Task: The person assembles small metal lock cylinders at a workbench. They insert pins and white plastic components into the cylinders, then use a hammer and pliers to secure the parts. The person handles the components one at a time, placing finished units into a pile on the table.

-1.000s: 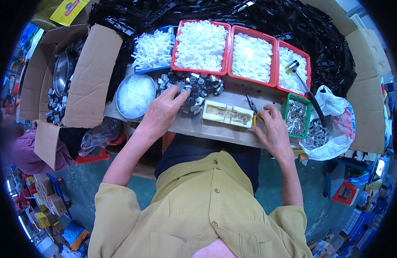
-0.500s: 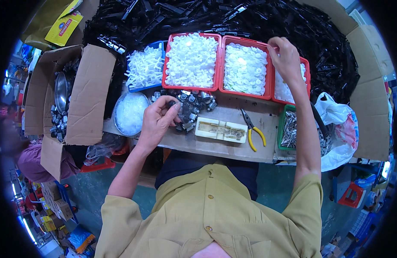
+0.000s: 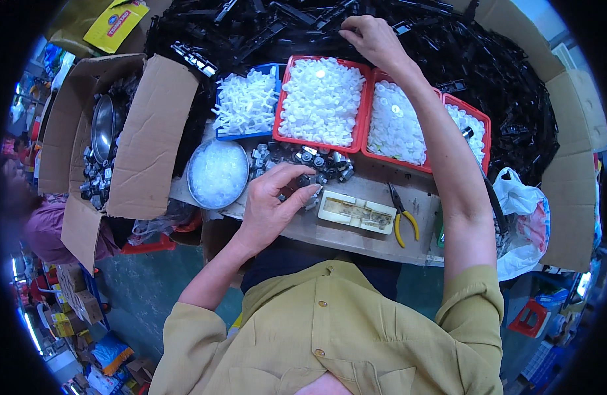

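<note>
**Left hand on the metal parts, right hand far out in the black heap**

Nearest the counter's front edge, the left hand curls over small grey metal fittings heaped at the middle of the wooden counter. Its fingers are bent and pinched on one of the pieces, though the piece itself is too small to make out. Just right of that hand lies a cream rectangular plastic block, and beyond it yellow-handled pliers near the front right. To the left, a round metal bowl of clear white bits sits at the counter's left edge.

Further back stand a blue tray of white branched plastic pieces, then three red plastic trays of white round caps; the rightmost tray is partly covered by the forearm.

Farthest off, the right hand reaches past the back edge into a large heap of black plastic strips. Its fingers curve down among them; whether they grasp one cannot be told. An open cardboard box at the left holds more metal parts, mostly hidden by its flap.
</note>
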Available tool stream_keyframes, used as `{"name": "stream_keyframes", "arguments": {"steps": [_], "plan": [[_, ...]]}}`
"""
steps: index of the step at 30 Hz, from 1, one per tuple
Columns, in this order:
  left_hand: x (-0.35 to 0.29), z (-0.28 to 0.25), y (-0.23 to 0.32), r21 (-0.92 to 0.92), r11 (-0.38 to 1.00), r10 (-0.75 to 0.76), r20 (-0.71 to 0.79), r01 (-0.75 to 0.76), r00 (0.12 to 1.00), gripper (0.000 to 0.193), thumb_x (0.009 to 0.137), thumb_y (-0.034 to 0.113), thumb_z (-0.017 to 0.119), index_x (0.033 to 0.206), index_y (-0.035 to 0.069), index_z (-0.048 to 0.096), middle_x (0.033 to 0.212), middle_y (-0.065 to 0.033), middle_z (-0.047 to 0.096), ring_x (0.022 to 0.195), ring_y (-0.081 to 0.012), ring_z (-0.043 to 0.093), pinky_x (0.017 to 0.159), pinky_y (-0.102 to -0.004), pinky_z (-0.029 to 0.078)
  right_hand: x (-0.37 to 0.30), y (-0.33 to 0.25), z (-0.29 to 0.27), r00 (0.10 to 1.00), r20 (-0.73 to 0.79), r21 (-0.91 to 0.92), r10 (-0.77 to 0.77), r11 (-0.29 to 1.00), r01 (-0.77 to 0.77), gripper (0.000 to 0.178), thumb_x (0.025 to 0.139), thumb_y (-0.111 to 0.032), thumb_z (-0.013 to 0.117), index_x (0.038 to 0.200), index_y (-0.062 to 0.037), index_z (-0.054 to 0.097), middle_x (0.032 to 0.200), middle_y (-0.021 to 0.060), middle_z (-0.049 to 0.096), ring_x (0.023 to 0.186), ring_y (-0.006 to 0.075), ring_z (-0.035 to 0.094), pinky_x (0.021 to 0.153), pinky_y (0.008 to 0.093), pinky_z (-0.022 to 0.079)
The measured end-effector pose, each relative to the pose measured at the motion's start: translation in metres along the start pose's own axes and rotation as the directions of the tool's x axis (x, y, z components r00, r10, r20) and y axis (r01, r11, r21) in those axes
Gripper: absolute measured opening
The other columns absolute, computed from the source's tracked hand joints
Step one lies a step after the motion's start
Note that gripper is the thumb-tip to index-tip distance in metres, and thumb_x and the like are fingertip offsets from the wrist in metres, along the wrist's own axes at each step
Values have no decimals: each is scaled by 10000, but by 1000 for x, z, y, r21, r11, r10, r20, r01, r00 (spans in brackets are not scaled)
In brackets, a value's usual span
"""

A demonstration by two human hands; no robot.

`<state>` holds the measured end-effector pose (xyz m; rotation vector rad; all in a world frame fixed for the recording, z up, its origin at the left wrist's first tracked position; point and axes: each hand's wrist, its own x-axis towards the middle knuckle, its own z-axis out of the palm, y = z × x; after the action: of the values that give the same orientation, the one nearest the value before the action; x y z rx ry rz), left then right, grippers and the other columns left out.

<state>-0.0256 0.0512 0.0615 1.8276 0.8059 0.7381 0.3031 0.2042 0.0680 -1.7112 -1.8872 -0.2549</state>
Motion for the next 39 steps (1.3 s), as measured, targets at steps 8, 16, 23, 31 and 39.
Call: {"name": "stream_keyframes", "arguments": {"steps": [8, 16, 23, 31, 39], "plan": [[-14, -7, -2, -39, 999, -22, -7, 22, 1000, 246, 875, 58, 744, 1108, -6, 698, 964, -51, 640, 792, -74, 603, 652, -223, 486, -24, -8, -36, 975, 104, 86, 197, 975, -206, 358, 892, -349, 751, 963, 1, 777, 854, 166, 737, 712, 239, 715, 713, 379, 588], [-19, 4, 4, 9, 999, -31, 5, 31, 1000, 244, 863, 68, 757, 1092, -2, 710, 965, -60, 652, 801, -94, 613, 669, -236, 501, -44, -6, -37, 955, 84, 98, 285, 951, -292, 307, 857, -284, 751, 959, 5, 771, 858, 176, 745, 774, 278, 728, 767, 383, 571], [-23, 15, 10, -7, 1000, -1, 4, 1, 1000, 254, 856, 70, 762, 1096, 0, 711, 961, -54, 646, 792, -91, 600, 662, -226, 485, -35, -21, -22, 844, 148, 191, 515, 823, -535, 330, 794, -329, 757, 900, -17, 790, 817, 188, 742, 805, 309, 739, 799, 414, 566], [-30, 11, 4, -109, 990, -91, -44, 86, 995, 257, 856, 23, 751, 1110, 16, 715, 1033, -30, 614, 789, -66, 553, 664, -208, 451, -78, -48, -74, 977, -15, 251, 213, 947, -203, 194, 758, -152, 739, 850, 17, 709, 729, 117, 686, 640, 161, 640, 646, 309, 518], [-29, 6, -14, -406, 906, -164, -69, 122, 984, 233, 923, 16, 682, 1155, -7, 691, 1036, -33, 593, 794, -80, 625, 715, -212, 518, -242, -140, -114, 890, 437, 14, -126, 991, 134, 117, 757, -70, 671, 826, -51, 578, 792, 84, 555, 809, 257, 625, 729, 391, 465]]}}
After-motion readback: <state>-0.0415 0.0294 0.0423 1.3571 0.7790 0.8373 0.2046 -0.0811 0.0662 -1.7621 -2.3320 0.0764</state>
